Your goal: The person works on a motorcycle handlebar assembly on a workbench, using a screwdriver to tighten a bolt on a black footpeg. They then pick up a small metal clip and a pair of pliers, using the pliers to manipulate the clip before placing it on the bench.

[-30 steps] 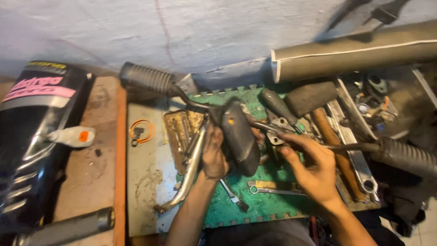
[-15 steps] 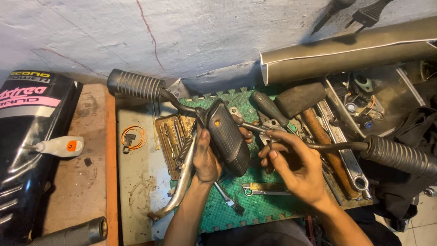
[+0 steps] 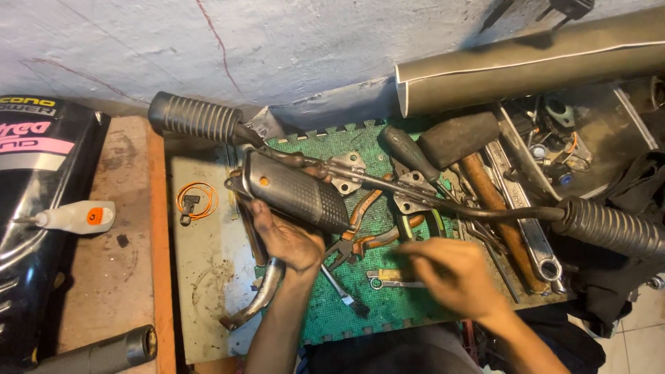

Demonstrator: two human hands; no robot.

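Near the middle of the bench, the person's left hand grips from below a dark, dimpled metal guard, a heat-shield-like cover, fingers wrapped under its near edge. The guard's long axis runs from far left to near right, and it sits on a bent steel footrest bar that spans the bench. That bar ends in a ribbed rubber footpeg at the far left and a second ribbed footpeg at the right. A curved chrome lever hangs down toward the near edge just below the left wrist.

To the right and nearer the viewer, the right hand hovers above the green foam mat, blurred; I cannot tell whether it holds anything or how its fingers stand. It lies right of the guard, so the left hand is the nearer one. Between the two hands lie orange-handled pliers, and just beside the right hand's fingertips a small combination spanner.

Farther right are a wooden-handled hammer, a dark-handled screwdriver and a large spanner, crowding the path along the bar. Well to the left, a coil of orange wire and a small white glue bottle rest beside a black motorcycle panel. A long grey tube lies across the far right.
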